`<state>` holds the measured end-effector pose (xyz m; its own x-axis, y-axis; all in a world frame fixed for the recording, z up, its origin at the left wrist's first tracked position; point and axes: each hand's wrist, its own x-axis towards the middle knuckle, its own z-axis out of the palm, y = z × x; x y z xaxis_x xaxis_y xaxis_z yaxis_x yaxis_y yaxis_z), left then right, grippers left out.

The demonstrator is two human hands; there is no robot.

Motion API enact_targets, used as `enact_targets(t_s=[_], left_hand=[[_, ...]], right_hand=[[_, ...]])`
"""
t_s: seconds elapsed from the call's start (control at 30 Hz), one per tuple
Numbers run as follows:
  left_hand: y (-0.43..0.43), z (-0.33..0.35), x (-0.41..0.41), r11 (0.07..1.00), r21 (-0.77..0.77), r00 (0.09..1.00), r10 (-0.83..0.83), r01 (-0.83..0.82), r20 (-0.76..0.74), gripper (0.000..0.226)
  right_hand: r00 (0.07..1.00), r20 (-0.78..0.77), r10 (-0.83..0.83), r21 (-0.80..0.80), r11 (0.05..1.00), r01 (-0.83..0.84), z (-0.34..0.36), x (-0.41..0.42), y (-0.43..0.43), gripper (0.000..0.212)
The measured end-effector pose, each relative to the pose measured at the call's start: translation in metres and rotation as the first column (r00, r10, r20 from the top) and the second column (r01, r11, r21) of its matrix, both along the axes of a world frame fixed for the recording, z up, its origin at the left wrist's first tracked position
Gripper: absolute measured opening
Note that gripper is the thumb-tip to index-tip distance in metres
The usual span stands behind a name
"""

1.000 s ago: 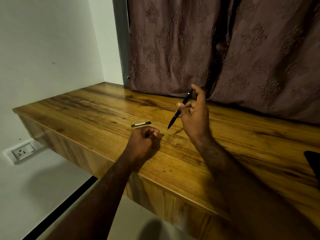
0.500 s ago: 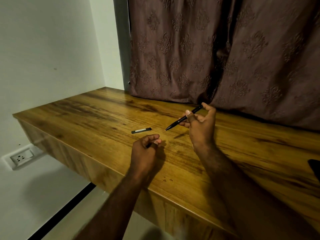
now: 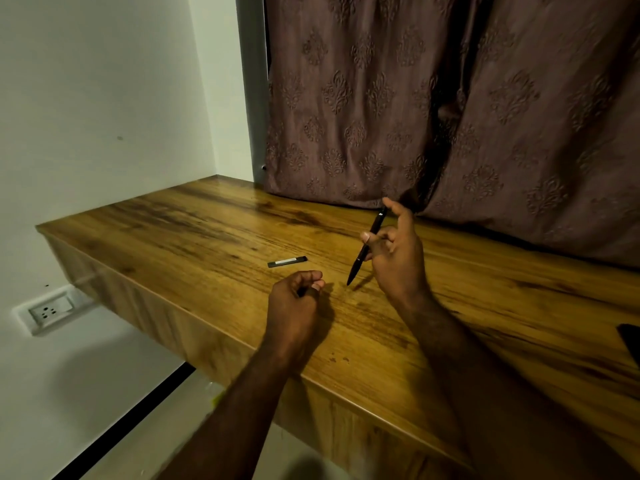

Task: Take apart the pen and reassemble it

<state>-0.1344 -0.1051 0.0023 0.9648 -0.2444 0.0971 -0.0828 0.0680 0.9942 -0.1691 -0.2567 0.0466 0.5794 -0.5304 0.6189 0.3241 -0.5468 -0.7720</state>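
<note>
A slim black pen (image 3: 366,248) is held in my right hand (image 3: 398,252) above the wooden desk (image 3: 173,220). It slants steeply, tip down and to the left, just over the desk surface, with my thumb on its top end. My left hand (image 3: 296,301) rests on the desk in front of the pen tip, fingers curled into a loose fist; a small dark shape shows between the fingers, and I cannot tell what it is. A short black piece with a pale label (image 3: 287,261) lies flat on the desk, just beyond my left hand.
A brown patterned curtain (image 3: 450,98) hangs down to the desk's back edge. A white wall stands on the left, with a wall socket (image 3: 46,311) below the desk. A dark object (image 3: 632,341) is cut off at the right edge of the desk.
My right hand has swung the pen from nearly flat to steeply tilted, tip now down near the desk. My left hand stays curled in the same spot.
</note>
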Motion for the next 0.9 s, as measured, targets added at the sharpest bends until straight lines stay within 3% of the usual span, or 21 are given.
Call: enact_targets(t_s=[0.27, 0.57, 0.9], left_hand=[[0.0019, 0.0025, -0.0019, 0.999, 0.024, 0.999, 0.03, -0.031, 0.038, 0.02], [0.0033, 0.0058, -0.006, 0.998, 0.064, 0.999, 0.011, -0.014, 0.038, 0.02], [0.002, 0.0087, -0.0088, 0.986, 0.166, 0.998, -0.025, 0.013, 0.066, 0.022]], right_hand=[[0.999, -0.024, -0.022, -0.183, 0.983, 0.017, 0.0033, -0.0033, 0.0036, 0.06], [0.999, -0.025, -0.032, -0.166, 0.986, 0.027, 0.0042, -0.0035, 0.0002, 0.058], [1.0, 0.016, -0.006, -0.038, 0.999, 0.007, 0.0017, 0.0008, 0.0037, 0.065]])
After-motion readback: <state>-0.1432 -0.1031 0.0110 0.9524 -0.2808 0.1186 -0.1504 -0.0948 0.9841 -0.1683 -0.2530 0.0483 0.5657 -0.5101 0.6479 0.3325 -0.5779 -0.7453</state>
